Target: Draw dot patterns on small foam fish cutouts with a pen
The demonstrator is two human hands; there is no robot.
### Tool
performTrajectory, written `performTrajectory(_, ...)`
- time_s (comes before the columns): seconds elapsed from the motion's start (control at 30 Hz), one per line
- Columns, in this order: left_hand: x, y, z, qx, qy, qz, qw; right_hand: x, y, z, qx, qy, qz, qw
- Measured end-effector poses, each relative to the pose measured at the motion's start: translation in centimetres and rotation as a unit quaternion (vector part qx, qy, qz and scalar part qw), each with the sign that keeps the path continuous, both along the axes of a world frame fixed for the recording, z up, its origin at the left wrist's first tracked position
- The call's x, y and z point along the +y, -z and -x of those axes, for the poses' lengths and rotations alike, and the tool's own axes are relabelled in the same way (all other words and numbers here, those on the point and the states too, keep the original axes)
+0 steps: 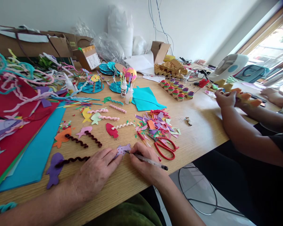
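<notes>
A small light-purple fish cutout (120, 150) with dark dots lies flat on the table. My left hand (94, 171) rests palm down and holds the fish's left end with thumb and fingers. In my right hand (145, 161) is a clear-barrelled pen (151, 161), its dark tip touching the fish near its right end. Red-handled scissors (166, 148) and an orange pen (143, 138) lie beyond that hand. Beside my left hand is a purple fish (54, 169) with a dark brown twisted pipe cleaner (73, 161), partly covered by my fingers.
Paper scraps (155, 122) are heaped beyond the scissors. Other fish, such as a red one (112, 130), lie to the left. Two glue bottles (129, 94) stand near turquoise sheets (147, 98). At right, another person's hand (226, 99) holds an egg-carton piece (244, 95).
</notes>
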State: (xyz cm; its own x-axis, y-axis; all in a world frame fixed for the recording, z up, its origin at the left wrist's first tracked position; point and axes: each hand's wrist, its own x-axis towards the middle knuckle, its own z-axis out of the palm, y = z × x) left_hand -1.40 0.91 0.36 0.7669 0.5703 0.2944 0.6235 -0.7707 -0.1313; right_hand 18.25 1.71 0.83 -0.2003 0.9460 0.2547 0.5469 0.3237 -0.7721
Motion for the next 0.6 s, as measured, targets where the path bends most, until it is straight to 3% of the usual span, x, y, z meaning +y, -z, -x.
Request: performTrajectory(0.6,-0.04,0.45,0.19,-0.012,0.002,0.005,1.000,0.05,-0.23,0.02,-0.001,-0.001,0.001,1.000)
